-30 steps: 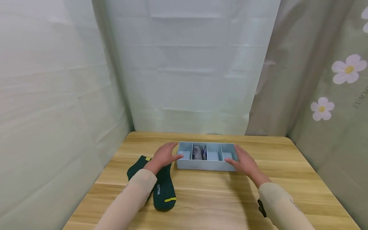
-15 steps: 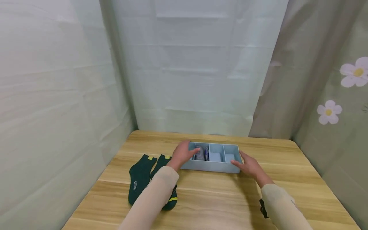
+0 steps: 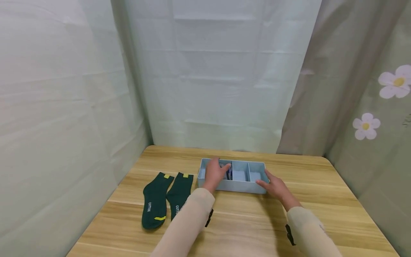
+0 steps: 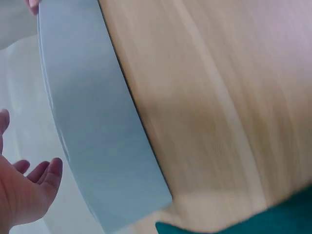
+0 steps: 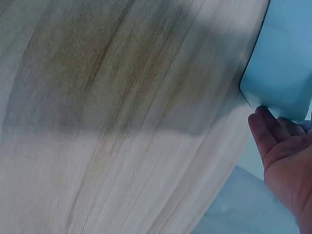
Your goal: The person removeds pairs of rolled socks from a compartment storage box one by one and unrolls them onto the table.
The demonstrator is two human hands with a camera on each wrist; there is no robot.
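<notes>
A pale blue divided box (image 3: 240, 186) stands on the table. My left hand (image 3: 214, 175) is over its left half, thumb out to the right and fingers loosely bent. In the left wrist view this hand (image 4: 29, 195) shows beyond the box's rim with its fingers apart. Under it, a dark blue-grey bundle (image 3: 229, 173) peeks out of a compartment, mostly hidden. My right hand (image 3: 277, 187) holds the box's right end, thumb at the front rim and fingers against the end wall (image 5: 282, 97). The two compartments nearest that hand hold nothing.
Two dark green socks (image 3: 155, 201) with yellow marks and "COTTON" lettering lie flat side by side on the left; my left sleeve (image 3: 189, 221) partly covers the right one. Pale curtains (image 3: 212, 89) hang behind and beside the wooden table (image 3: 321, 200).
My left hand has moved from the box's left end rightward over the compartments, uncovering more of the socks. The right hand has stayed at the right end; the box has shifted slightly.
</notes>
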